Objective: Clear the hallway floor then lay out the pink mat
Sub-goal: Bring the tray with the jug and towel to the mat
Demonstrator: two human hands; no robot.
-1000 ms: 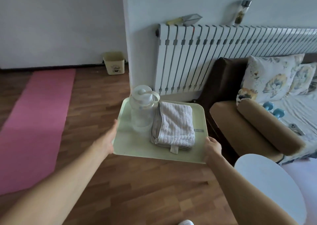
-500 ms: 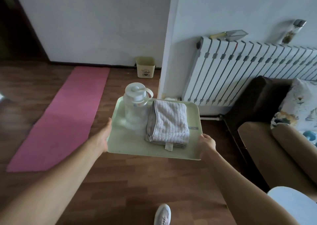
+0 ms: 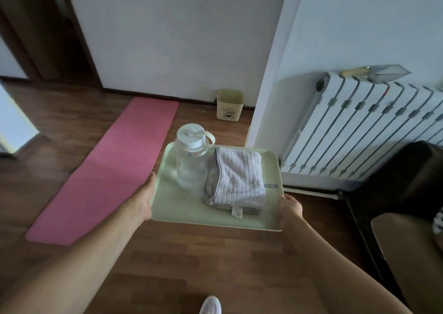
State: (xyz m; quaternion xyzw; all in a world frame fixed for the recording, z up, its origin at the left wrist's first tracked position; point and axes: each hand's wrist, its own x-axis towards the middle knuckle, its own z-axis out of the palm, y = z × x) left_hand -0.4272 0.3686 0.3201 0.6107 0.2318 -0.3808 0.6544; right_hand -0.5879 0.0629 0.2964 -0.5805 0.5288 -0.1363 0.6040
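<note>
Wooden hallway floor carries the pink mat, already flat, left of you. Your left hand and right hand clamp the tray edges; tilt it and the bottle beside the towel topples.

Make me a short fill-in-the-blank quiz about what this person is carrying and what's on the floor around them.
1. Both hands, the left hand and right hand, carry a pale green ____.
2. On the tray, the clear water jug stands to the ____ of the folded grey towel.
3. The mat lying flat on the wooden floor is ____ in colour.
4. The small bin stands against the ____.

Missing words: tray; left; pink; wall
</note>
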